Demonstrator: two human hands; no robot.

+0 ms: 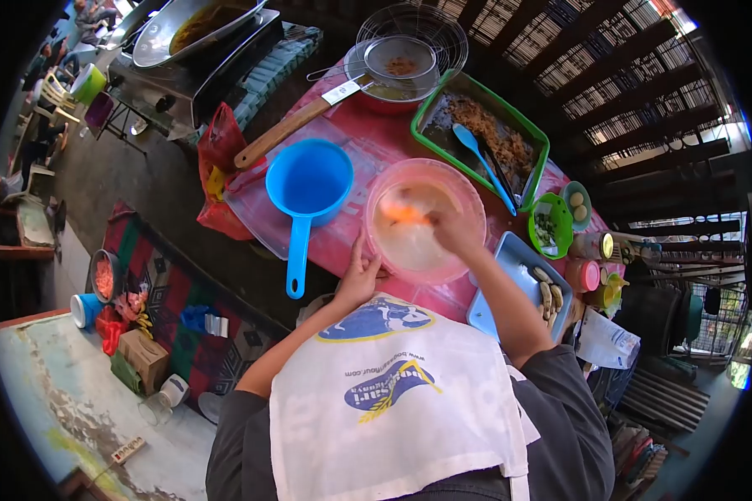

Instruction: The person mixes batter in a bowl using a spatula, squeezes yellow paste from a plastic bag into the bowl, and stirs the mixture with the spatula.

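A pink bowl (474, 199) of pale, cloudy liquid rests on the red-covered table. My right hand (455, 233) is over the bowl, its fingers closed on an orange utensil (405, 214) that is blurred by motion and reaches into the liquid. Against the bowl's lower left rim, my left hand (361, 275) rests with its fingers apart, steadying the outside. Left of the bowl lies an empty blue dipper (310, 178), its handle pointing toward me. A light blue tray (486, 311) with bananas is beside my right forearm.
Beyond the bowl stand a green-rimmed tray (540, 171) of brown food with a blue spatula (474, 148) and a strainer (401, 57). A wooden-handled tool (286, 130) lies at the left, near a red bag (223, 138). Green bowl (566, 224) and jars stand right; a wok (154, 42) is upper left.
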